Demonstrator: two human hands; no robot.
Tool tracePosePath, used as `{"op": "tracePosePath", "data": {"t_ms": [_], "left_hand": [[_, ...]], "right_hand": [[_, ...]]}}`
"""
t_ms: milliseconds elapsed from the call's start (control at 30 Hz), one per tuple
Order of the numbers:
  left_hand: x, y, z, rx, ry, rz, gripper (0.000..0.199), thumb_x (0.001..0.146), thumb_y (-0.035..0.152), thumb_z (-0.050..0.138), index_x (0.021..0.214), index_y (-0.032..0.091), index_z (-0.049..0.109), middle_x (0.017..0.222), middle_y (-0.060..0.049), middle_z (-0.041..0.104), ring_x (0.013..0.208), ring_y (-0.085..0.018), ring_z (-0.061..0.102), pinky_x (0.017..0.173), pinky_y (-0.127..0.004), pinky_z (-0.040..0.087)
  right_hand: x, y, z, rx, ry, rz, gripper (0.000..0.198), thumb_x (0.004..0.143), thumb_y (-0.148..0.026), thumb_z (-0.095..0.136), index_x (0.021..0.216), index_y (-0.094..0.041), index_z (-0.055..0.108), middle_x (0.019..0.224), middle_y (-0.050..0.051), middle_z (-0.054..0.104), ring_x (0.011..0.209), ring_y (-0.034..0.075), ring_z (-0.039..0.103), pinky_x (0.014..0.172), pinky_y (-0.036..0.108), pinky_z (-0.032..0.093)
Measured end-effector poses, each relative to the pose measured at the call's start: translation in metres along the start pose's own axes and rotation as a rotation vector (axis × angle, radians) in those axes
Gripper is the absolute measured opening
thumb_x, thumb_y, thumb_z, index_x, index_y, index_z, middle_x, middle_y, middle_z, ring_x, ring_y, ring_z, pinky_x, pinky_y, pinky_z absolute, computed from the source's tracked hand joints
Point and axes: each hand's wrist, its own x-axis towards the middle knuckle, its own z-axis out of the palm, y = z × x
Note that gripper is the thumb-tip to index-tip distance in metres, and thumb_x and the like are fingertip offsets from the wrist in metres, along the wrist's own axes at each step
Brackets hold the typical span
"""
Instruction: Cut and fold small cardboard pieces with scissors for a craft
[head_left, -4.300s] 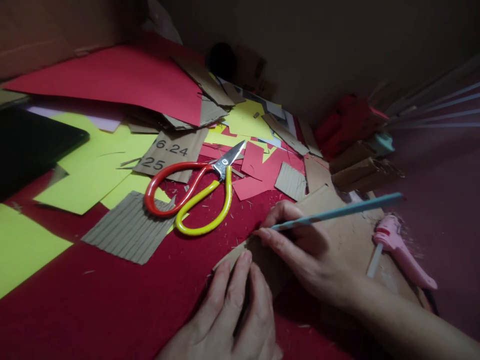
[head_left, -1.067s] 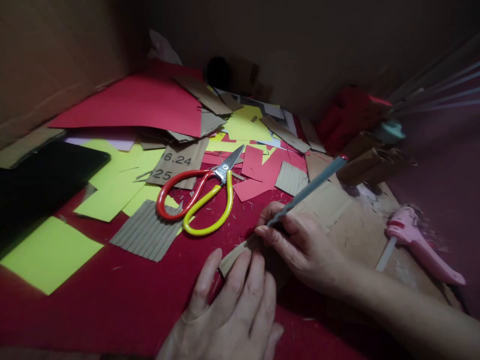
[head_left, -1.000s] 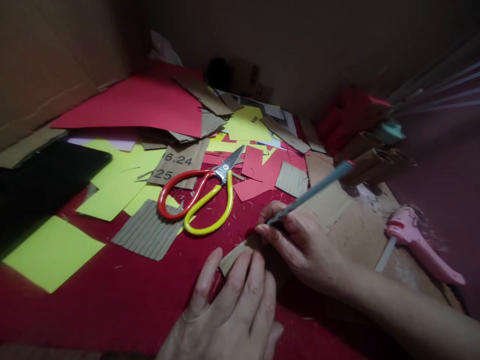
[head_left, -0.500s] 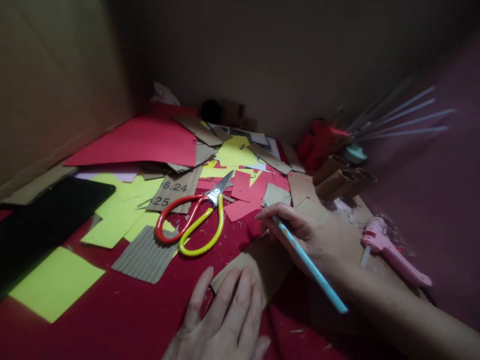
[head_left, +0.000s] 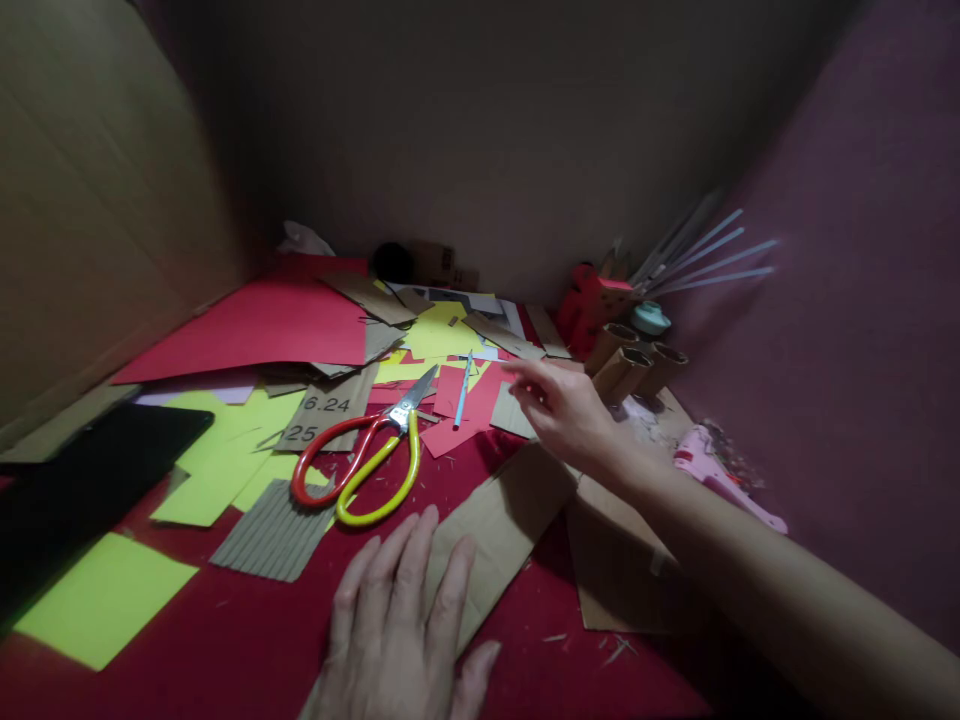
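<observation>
Clock centred on left hand [head_left: 401, 610]: 9 passable, bare red surface [head_left: 247, 640] up to yellow square [head_left: 109, 600]. Scissors [head_left: 396, 416] obstruct 12; right forearm [head_left: 720, 530] bars 2–3.

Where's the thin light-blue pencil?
In the head view, the thin light-blue pencil lies near the middle, on red paper scraps, between the red-and-yellow-handled metal scissors on its left and the person's bare right hand on its right.

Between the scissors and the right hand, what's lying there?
In the head view: the blue pencil, mostly on red paper, then a corrugated cardboard piece nearer the right hand.
</observation>
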Motion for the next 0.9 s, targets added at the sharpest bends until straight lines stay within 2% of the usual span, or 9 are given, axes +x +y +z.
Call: {"op": "tracePosePath", "data": {"t_ms": [67, 233, 333, 433, 533, 633, 733, 800, 900], "left_hand": [[-0.001, -0.001, -0.002, -0.014, -0.015, -0.004, 0.058, 0.082, 0.042, 0.060, 0.130, 0.012, 0.051, 0.128, -0.020, 0.059, 0.118, -0.036, 0.052, 0.096, -0.049, 0.036], [0.004, 0.003, -0.004, -0.059, 0.007, -0.011, 0.052, 0.084, 0.033, 0.059, 0.128, 0.007, 0.050, 0.120, -0.019, 0.063, 0.114, -0.034, 0.053, 0.095, -0.050, 0.036], [0.007, 0.004, -0.006, -0.090, 0.052, -0.021, 0.053, 0.085, 0.031, 0.058, 0.130, 0.006, 0.048, 0.118, -0.019, 0.061, 0.111, -0.034, 0.053, 0.093, -0.049, 0.039], [0.006, 0.004, -0.006, -0.156, 0.062, -0.070, 0.055, 0.088, 0.033, 0.056, 0.135, 0.010, 0.042, 0.122, -0.018, 0.057, 0.114, -0.034, 0.051, 0.096, -0.050, 0.038], [0.003, 0.004, -0.008, -0.216, 0.089, -0.172, 0.057, 0.089, 0.031, 0.055, 0.139, 0.015, 0.036, 0.126, -0.018, 0.053, 0.116, -0.035, 0.049, 0.098, -0.053, 0.037], [0.002, 0.007, -0.012, -0.245, 0.125, -0.214, 0.062, 0.086, 0.026, 0.059, 0.141, 0.016, 0.032, 0.125, -0.017, 0.051, 0.117, -0.034, 0.048, 0.097, -0.052, 0.041], [0.002, 0.013, -0.017, -0.261, 0.140, -0.259, 0.065, 0.085, 0.021, 0.061, 0.142, 0.017, 0.029, 0.126, -0.017, 0.049, 0.119, -0.033, 0.046, 0.098, -0.053, 0.043], [0.002, 0.016, -0.020, -0.276, 0.173, -0.298, 0.064, 0.085, 0.021, 0.062, 0.140, 0.017, 0.030, 0.126, -0.017, 0.049, 0.119, -0.032, 0.045, 0.099, -0.053, 0.043], [0.003, 0.019, -0.022, -0.315, 0.207, -0.340, 0.065, 0.083, 0.023, 0.064, 0.139, 0.017, 0.032, 0.126, -0.017, 0.049, 0.119, -0.032, 0.045, 0.099, -0.052, 0.044]], "right_hand": [[-0.029, -0.007, -0.007, 0.046, -0.004, 0.032, 0.028, 0.084, -0.010, 0.050, 0.104, -0.017, 0.068, 0.097, 0.009, 0.072, 0.085, 0.019, 0.065, 0.073, 0.033, 0.050], [-0.075, -0.004, -0.015, 0.174, 0.095, 0.121, 0.023, 0.085, -0.015, 0.050, 0.102, -0.017, 0.066, 0.091, 0.007, 0.069, 0.081, 0.018, 0.064, 0.070, 0.033, 0.050], [-0.065, 0.005, -0.029, 0.289, 0.261, 0.143, 0.042, 0.081, -0.016, 0.054, 0.124, -0.020, 0.052, 0.102, 0.007, 0.064, 0.071, 0.014, 0.059, 0.063, 0.030, 0.050], [-0.041, 0.007, -0.051, 0.518, 0.547, 0.235, 0.045, 0.077, -0.016, 0.055, 0.121, -0.023, 0.048, 0.103, 0.006, 0.061, 0.072, 0.013, 0.059, 0.057, 0.027, 0.047], [-0.034, -0.006, -0.061, 0.783, 0.436, 0.409, 0.023, 0.075, -0.014, 0.049, 0.097, -0.018, 0.054, 0.076, 0.002, 0.060, 0.054, 0.012, 0.053, 0.045, 0.025, 0.041], [-0.057, -0.027, -0.051, 0.649, 0.232, 0.152, 0.015, 0.080, -0.012, 0.050, 0.089, -0.018, 0.061, 0.076, 0.003, 0.063, 0.060, 0.013, 0.056, 0.052, 0.027, 0.044], [-0.087, -0.035, -0.037, 0.375, 0.180, -0.116, 0.019, 0.080, -0.006, 0.050, 0.088, -0.018, 0.063, 0.081, 0.004, 0.063, 0.073, 0.016, 0.059, 0.065, 0.031, 0.049], [-0.097, -0.029, -0.029, 0.267, 0.150, -0.236, 0.035, 0.076, 0.000, 0.047, 0.104, -0.017, 0.060, 0.091, 0.007, 0.062, 0.080, 0.018, 0.059, 0.069, 0.033, 0.051], [-0.098, -0.017, -0.019, 0.042, 0.137, -0.322, 0.063, 0.069, 0.002, 0.049, 0.129, -0.015, 0.046, 0.126, 0.016, 0.052, 0.113, 0.029, 0.051, 0.090, 0.045, 0.049]]}}
